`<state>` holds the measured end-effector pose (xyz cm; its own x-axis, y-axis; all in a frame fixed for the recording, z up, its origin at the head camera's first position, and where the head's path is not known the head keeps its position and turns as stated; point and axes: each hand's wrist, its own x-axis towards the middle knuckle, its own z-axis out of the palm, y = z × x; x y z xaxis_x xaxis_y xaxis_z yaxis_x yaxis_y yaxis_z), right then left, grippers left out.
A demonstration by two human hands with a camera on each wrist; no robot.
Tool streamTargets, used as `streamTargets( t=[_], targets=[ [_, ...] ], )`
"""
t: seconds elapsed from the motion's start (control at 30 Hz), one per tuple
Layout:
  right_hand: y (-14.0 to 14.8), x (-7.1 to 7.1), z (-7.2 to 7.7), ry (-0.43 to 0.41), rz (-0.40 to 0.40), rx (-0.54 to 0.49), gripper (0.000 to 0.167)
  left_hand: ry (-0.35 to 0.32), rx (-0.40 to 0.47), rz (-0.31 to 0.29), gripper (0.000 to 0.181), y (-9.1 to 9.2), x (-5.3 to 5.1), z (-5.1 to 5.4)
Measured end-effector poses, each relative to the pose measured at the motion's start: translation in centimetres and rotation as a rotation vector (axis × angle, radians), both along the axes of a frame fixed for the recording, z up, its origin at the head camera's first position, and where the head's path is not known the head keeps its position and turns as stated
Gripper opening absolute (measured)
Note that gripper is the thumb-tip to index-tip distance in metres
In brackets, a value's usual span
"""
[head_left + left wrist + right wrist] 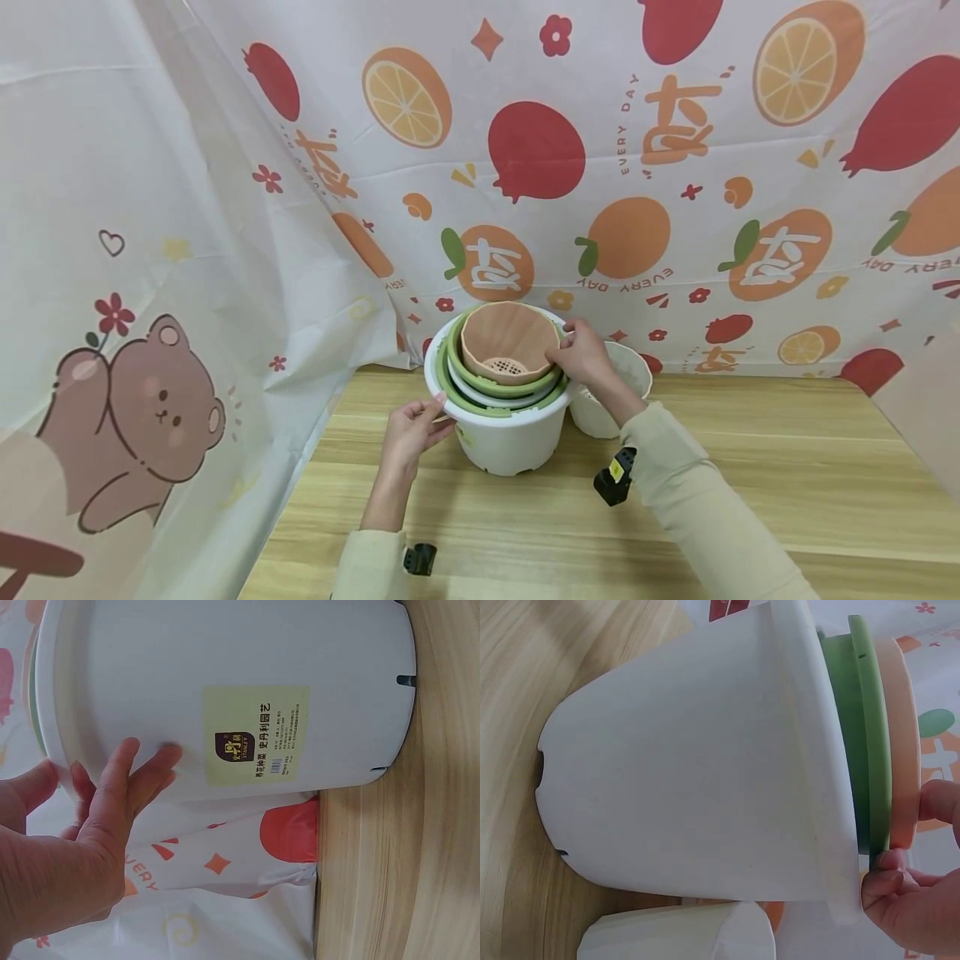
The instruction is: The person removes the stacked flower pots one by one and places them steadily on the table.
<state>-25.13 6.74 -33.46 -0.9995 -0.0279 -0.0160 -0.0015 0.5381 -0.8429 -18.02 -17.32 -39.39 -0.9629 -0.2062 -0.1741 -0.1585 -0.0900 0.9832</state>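
A large white flowerpot (513,446) stands upright with several smaller green (474,406) and white pots nested inside it. Innermost is a peach-coloured flowerpot (502,329) with a ridged wall and small holes in its base. My left hand (408,429) pinches the large pot's rim at the left, thumb on top and fingers against the outer wall near a yellow label (256,735). At the right of the stack, my right hand (588,358) pinches the peach pot's rim, its thumb over the edge. The fingers of that hand lie by the green and white rims (881,750).
A cream pot (600,417) with a wavy rim stands on the table just right of the stack. Behind is a fruit-print cloth (540,250), close to the stack. A bear-print cloth (150,275) hangs at the left. The table (510,533) is wooden.
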Motion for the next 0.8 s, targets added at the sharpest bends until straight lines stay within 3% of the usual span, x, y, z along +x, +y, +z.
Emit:
streamTargets(
  t=[0.3, 0.53, 0.8],
  targets=[
    [0.4, 0.1, -0.2, -0.001, 0.016, -0.078, 0.051, 0.004, 0.003, -0.003, 0.028, -0.1, -0.1, -0.1],
    [0.8, 0.2, -0.2, -0.062, 0.016, -0.135, 0.052, 0.007, 0.002, 0.0, 0.028, 0.0, -0.1, -0.1],
    [1.2, 0.1, -0.2, -0.114, 0.047, -0.29, 0.05, 0.008, 0.013, 0.002, 0.028, 0.0, -0.1, -0.2]
  ],
)
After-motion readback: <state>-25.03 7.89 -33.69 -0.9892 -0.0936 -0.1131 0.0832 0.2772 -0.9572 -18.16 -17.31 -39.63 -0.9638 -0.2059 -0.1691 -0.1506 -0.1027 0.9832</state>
